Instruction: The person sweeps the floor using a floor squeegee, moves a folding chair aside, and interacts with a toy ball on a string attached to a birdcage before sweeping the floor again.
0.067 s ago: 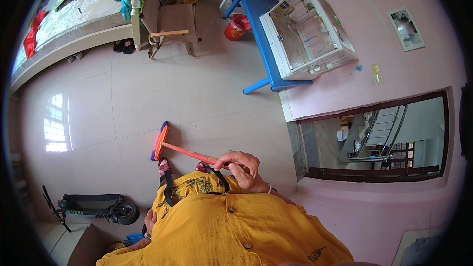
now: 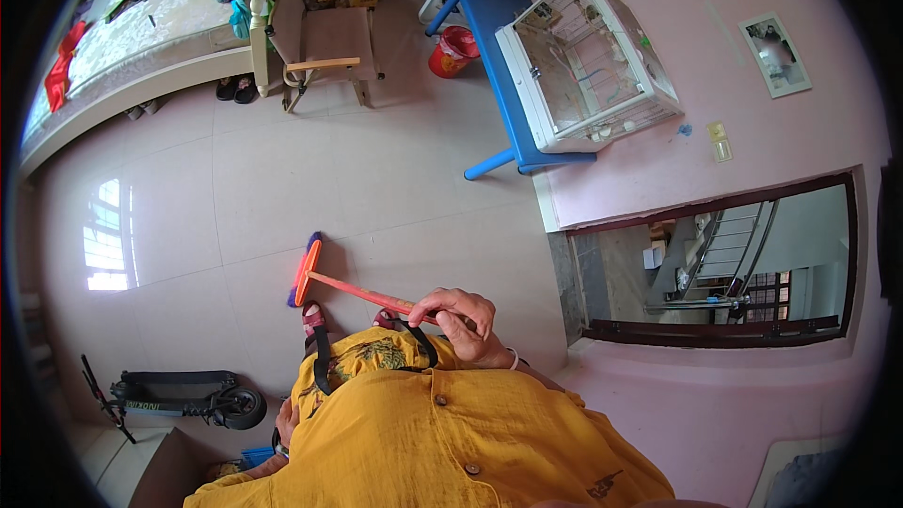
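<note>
My right hand [image 2: 463,323] is closed around the red handle of a broom [image 2: 362,294] in front of my body. The handle slants left to an orange head with purple bristles, which rests on the floor just beyond my feet. A light band circles my right wrist. My left hand [image 2: 286,420] hangs low at my left side against my yellow clothes, with a dark band at the wrist. Its fingers are largely hidden, so its grip does not show.
A folded black scooter [image 2: 188,393] lies at the left. Ahead are a bed [image 2: 150,56], a chair [image 2: 334,42] and a red bucket [image 2: 453,52]. A white cage [image 2: 588,66] sits on a blue table [image 2: 499,33] along the pink wall, near a doorway [image 2: 715,268] at the right.
</note>
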The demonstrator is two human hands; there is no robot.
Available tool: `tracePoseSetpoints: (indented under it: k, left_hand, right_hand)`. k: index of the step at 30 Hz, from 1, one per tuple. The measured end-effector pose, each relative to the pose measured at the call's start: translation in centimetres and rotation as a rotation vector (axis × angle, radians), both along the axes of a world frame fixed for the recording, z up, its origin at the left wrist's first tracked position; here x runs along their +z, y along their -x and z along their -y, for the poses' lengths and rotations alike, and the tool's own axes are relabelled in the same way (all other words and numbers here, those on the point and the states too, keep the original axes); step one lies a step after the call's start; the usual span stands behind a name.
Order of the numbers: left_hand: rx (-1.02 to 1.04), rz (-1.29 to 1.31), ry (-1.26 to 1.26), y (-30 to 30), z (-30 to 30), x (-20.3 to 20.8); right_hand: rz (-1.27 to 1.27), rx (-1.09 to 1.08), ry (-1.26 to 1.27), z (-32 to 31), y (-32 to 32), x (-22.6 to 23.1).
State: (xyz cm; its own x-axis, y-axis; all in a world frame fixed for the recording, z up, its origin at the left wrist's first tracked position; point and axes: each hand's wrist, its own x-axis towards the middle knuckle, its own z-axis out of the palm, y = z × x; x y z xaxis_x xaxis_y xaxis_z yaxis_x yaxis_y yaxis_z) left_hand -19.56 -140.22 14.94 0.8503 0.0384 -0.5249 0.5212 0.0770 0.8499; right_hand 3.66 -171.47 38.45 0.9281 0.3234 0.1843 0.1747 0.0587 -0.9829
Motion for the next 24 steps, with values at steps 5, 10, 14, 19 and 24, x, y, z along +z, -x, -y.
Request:
tracePoseSetpoints:
  k: [5, 10, 14, 19, 24]
  left_hand:
    - [-0.002, -0.059, -0.002, -0.6, 0.2, 1.3]
    - [0.029, -0.07, 0.039, -0.3, 0.0, 0.3]
    - [0.032, -0.079, 0.041, -0.6, 0.0, 0.8]
    - [0.031, -0.089, 0.041, -0.8, 0.0, 1.1]
    - [0.03, -0.096, 0.041, -1.0, 0.0, 1.2]
  right_hand:
    - [0.008, -0.005, 0.011, -0.2, -0.1, 0.2]
    - [0.015, 0.005, 0.019, -0.2, -0.3, 0.2]
    - [0.01, 0.0, 0.032, -0.2, -0.3, 0.2]
    - [0.015, 0.004, 0.031, -0.3, -0.5, 0.2]
    - [0.019, 0.013, 0.046, -0.3, -0.5, 0.3]
